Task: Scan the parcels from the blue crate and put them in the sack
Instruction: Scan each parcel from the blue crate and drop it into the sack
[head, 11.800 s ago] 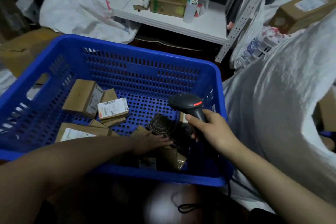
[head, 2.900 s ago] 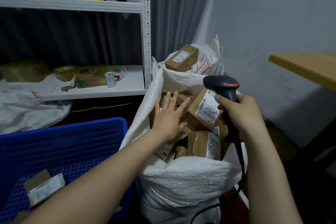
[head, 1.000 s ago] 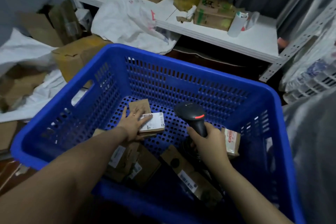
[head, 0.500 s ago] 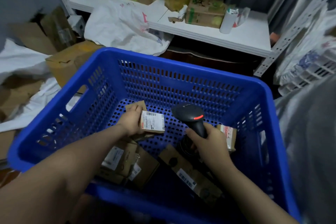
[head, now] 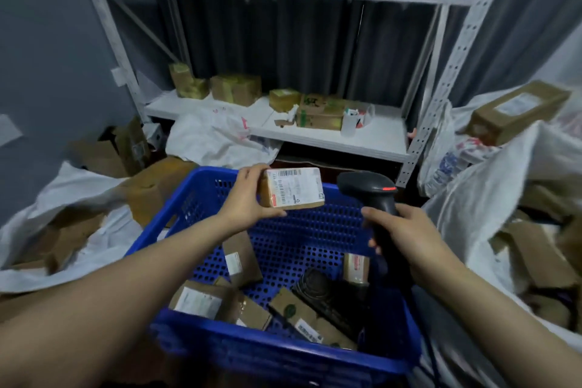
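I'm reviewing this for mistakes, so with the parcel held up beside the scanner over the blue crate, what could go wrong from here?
The left hand has its grip on one end of the parcel only; it could drop into the blue crate among unscanned ones. The label faces up while the scanner in the right hand sits beside it, so the scan may miss. The sack looks heaped; a dropped parcel might roll off.

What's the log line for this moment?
step: scan | left hand: holds parcel above crate | right hand: grips scanner | other parcels: in crate
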